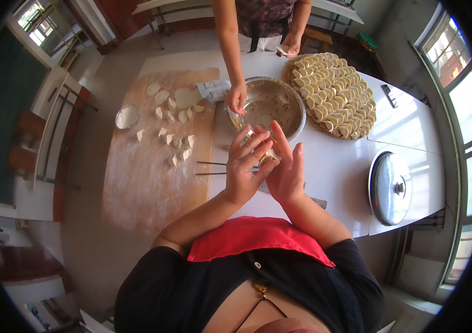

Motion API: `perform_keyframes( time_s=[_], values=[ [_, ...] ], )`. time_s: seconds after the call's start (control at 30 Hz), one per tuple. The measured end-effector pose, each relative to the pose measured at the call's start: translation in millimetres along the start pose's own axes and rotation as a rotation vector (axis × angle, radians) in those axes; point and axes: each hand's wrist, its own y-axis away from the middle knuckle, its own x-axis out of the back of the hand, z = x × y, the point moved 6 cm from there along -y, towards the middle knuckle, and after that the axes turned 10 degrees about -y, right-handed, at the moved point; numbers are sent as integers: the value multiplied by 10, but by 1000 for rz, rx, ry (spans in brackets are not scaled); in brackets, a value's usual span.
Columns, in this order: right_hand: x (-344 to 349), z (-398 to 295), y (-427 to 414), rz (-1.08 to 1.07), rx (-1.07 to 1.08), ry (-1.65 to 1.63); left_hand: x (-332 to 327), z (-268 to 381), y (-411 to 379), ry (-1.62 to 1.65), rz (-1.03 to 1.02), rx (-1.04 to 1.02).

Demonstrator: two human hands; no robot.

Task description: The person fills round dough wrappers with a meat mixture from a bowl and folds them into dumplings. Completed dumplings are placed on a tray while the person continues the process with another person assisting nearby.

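Note:
My left hand and my right hand are raised together in front of my chest, just below the rim of a large steel bowl with remains of filling inside. Between them is a dumpling, partly hidden by the fingers; the thumb of my left hand presses on it and my right hand supports it from the other side. Two chopsticks lie behind my left hand. On the floured wooden board at the left are several small folded dough pieces and flat dough wrappers.
Across the table a co-worker's hand reaches over the bowl's edge; the other holds a wrapper. A round tray bears rows of dumplings. A lidded metal pan stands right, a flour bowl left.

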Motion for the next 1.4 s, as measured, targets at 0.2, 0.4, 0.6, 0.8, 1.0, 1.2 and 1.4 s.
perform_keyframes(
  time_s=[0.2,0.4,0.6,0.8,1.0,1.2,1.4],
  values=[
    [-94,29,13,-40,-53,-38,78,80,-47,-86,5,-52],
    [-1,135,54,-45,-192,-30,94,-72,18,82,-16,-21],
    [439,-88,95,159,-140,-42,224,-1014,640,549,-17,630],
    [1121,-246,423,397,-151,-88,793,-2130,1646,623,465,1397],
    [1262,-226,488,457,-156,-73,927,-3285,2197,195,310,1383],
    [1297,-291,396,458,-112,-31,921,-3481,1714,-363,3,873],
    [1399,-290,384,500,-120,-30,873,-3682,1864,-361,-72,862]
  ],
)
